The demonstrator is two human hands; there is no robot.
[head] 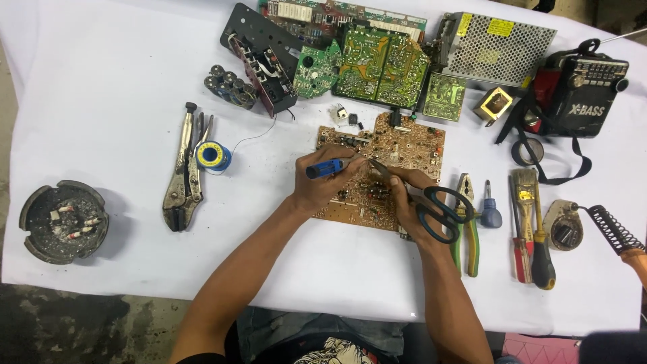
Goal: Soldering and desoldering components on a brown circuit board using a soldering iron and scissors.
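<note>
Worktop (101, 101): covered by a white cloth and strewn with tools and electronic parts.
Green boards (381, 64): several lie side by side at the far edge, next to a perforated metal power unit (495, 47).
Radio (585, 94): black, at the far right, its strap trailing toward the person.
Brown circuit board (411, 145): flat at the middle of the worktop, under both hands, component side up.
Ashtray (63, 220): round and dark, near the left edge, holding grey ash and a few cigarette butts.
Locking pliers (182, 182): left of the board, beside a blue spool of solder wire (213, 156).
Tools at right: green-handled pliers (466, 229), a small blue screwdriver (490, 210), a brush (524, 195) and a coil-spring iron stand (610, 228).
Left hand (323, 185): grip closed around a blue-handled tool (330, 167), its tip over the board.
Right hand (412, 202): resting on the board, grip closed on scissors (441, 212) with dark teal loops, blades pointing toward the blue tool's tip.
</note>
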